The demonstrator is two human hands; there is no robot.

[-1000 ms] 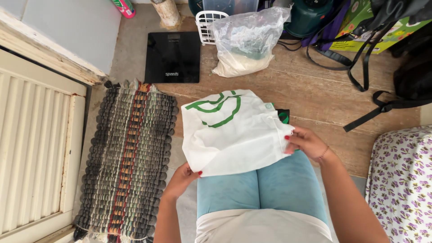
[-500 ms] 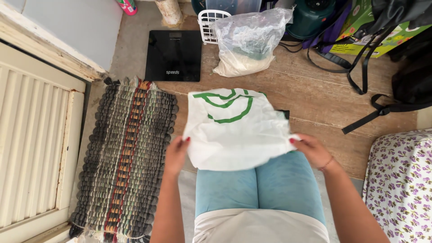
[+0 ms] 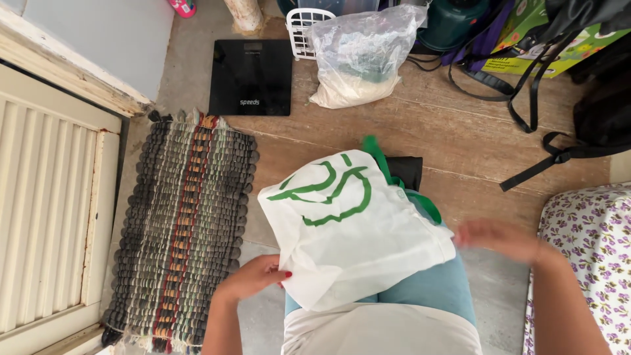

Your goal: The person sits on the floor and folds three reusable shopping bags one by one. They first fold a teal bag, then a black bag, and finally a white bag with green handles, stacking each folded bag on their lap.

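- Sitting person, white cloth bag (image 3: 348,236) with green curved print lying across the lap on the blue-clad thighs (image 3: 434,289), covering most of them.
- Left hand (image 3: 253,277) pinches the bag's lower left edge, thumb on top, fingers under the cloth.
- Right hand (image 3: 496,238) is blurred, off the bag just beside its right edge, fingers look loosely spread, holding nothing.
- Bag's long axis runs diagonal, from upper left to lower right; printed side up; green handles (image 3: 394,177) stick out at the upper right end, pointing away from the body.
- Open wooden floor (image 3: 460,131) ahead of the knees; a strip of bare floor between the bag and the woven rug (image 3: 184,223) on the left.
- Left edge: slatted white door panel (image 3: 46,217) and a chipped frame, close beside the rug.
- Right edge: floral-patterned fabric surface (image 3: 585,250) close to the right arm, tight room there.
- Dark flat object (image 3: 406,169) on the floor under the handles, partly hidden.
- Far side: black bathroom scale (image 3: 252,75), clear plastic bag of pale powder (image 3: 358,59), white basket (image 3: 303,29), green container (image 3: 453,23), black straps (image 3: 526,98) trailing over the floor, all well apart from the hands.
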